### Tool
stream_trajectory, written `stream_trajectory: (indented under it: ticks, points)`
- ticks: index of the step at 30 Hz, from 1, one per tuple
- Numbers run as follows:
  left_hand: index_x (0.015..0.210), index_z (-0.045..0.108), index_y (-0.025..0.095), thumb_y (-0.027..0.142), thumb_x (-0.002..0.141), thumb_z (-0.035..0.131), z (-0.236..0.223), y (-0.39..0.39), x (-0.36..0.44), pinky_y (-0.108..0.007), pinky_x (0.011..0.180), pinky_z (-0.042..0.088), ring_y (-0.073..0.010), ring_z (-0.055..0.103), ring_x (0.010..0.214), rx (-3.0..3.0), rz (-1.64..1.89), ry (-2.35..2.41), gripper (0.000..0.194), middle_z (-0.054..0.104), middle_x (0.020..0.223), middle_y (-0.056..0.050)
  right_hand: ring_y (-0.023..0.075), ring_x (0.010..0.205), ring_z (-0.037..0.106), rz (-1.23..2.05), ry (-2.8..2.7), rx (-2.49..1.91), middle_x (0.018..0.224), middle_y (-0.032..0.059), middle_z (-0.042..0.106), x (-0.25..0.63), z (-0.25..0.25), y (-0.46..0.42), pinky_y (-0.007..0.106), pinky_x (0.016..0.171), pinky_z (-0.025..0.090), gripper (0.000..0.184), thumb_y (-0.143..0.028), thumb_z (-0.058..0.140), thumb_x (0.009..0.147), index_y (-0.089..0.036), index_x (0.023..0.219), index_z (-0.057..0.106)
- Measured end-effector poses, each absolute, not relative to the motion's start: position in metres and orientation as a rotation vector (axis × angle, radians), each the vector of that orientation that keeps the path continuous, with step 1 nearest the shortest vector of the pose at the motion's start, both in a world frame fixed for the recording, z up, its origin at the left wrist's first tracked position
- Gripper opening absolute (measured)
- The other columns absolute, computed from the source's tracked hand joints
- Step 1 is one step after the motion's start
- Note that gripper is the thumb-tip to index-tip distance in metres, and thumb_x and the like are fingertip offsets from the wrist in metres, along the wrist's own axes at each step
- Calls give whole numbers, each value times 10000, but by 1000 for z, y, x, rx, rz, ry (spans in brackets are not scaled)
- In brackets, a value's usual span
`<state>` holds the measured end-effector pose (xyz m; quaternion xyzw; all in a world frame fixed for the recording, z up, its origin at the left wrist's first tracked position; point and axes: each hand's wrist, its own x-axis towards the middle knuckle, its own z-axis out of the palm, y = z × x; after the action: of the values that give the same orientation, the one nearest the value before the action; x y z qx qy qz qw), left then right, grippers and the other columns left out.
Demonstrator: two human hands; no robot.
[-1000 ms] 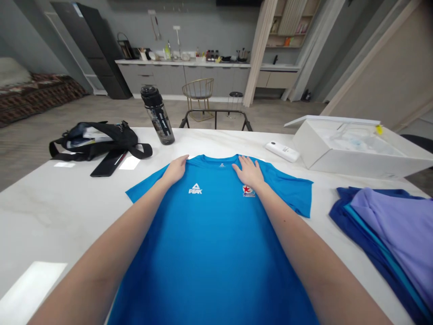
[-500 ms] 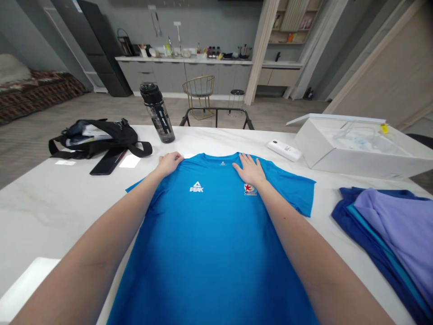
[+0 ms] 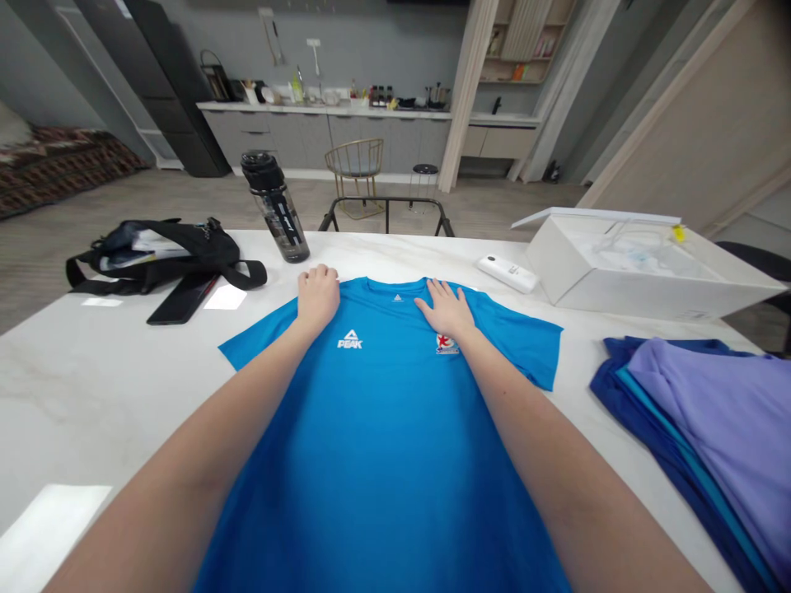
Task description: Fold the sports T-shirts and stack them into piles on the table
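Observation:
A blue short-sleeved T-shirt lies spread front side up on the white table, its collar toward the far edge. It bears a white PEAK logo and a small red-and-white badge. My left hand is at the shoulder seam on the left, knuckles up and fingers curled over the fabric edge; the fingertips are hidden. Flat on the other shoulder, beside the collar, rests my right hand with its fingers spread. Its wrist partly covers the badge.
Folded clothes in purple and blue are stacked at right, below an opened white box. A white handheld device lies near the box. At far left are a dark bottle, a black bag and a black phone.
My left hand has shifted inward along the shoulder, from a pinch at the edge to curled fingers. The left sleeve now lies flatter and shows more. My right hand stays on its shoulder.

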<state>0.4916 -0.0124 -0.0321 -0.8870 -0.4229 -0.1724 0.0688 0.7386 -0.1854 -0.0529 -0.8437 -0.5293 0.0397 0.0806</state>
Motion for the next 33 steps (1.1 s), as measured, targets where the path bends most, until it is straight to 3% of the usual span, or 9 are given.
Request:
stream_trajectory:
  ticks: [4,9,12,18,24,28,33]
  points:
    - [1432,541,195,398,1042,346,-41,-64,500,-497,1219,248,-288,425,1428,-2919,-469,-878,481,484,1541,-135,270,1560,182,141,-1589,-2438,1677,94,258,740,-52,-182,553,1256,84,752,-648,285,1022,-192,1620,278]
    - [1597,341,257,611,1026,234,-50,-103,504,-608,1242,151,-312,225,1551,-2993,-249,-1115,679,254,1684,-87,236,1486,355,-74,-1324,-2287,1588,115,443,745,-38,-200,438,1244,199,617,-530,272,1057,-159,1488,510]
    - [1619,280,286,673,1003,190,-50,-113,501,-616,1246,122,-316,162,1569,-2983,-214,-1229,733,171,1705,-63,260,1433,425,-218,-987,-2376,1522,169,512,757,-29,-241,404,1204,280,630,-477,230,1057,-87,1437,549]
    - [1625,262,289,717,978,133,-52,-125,496,-613,1251,92,-311,133,1575,-2994,-112,-1333,786,176,1703,-56,399,1479,327,-26,-736,-2737,1599,263,356,779,-36,-324,537,1190,266,787,-575,292,1010,15,1516,419]
    - [1629,241,287,719,974,100,-50,-127,497,-620,1249,86,-304,112,1579,-2990,-68,-1342,798,165,1704,-54,332,1560,154,121,-916,-2844,1678,196,191,798,-53,-339,529,1256,99,885,-646,161,1009,1,1608,223]
    - [1628,251,276,715,977,113,-51,-130,500,-626,1246,94,-316,125,1576,-2978,-85,-1337,797,170,1703,-63,290,1567,145,137,-1140,-2820,1692,142,174,825,-56,-343,512,1263,94,867,-657,125,1006,-57,1627,198]
    - [1624,264,282,710,981,141,-51,-131,501,-626,1246,103,-315,141,1573,-2984,-101,-1327,782,188,1700,-59,269,1566,160,119,-1298,-2800,1688,141,200,853,-57,-344,504,1265,107,831,-636,157,1018,-71,1624,211]
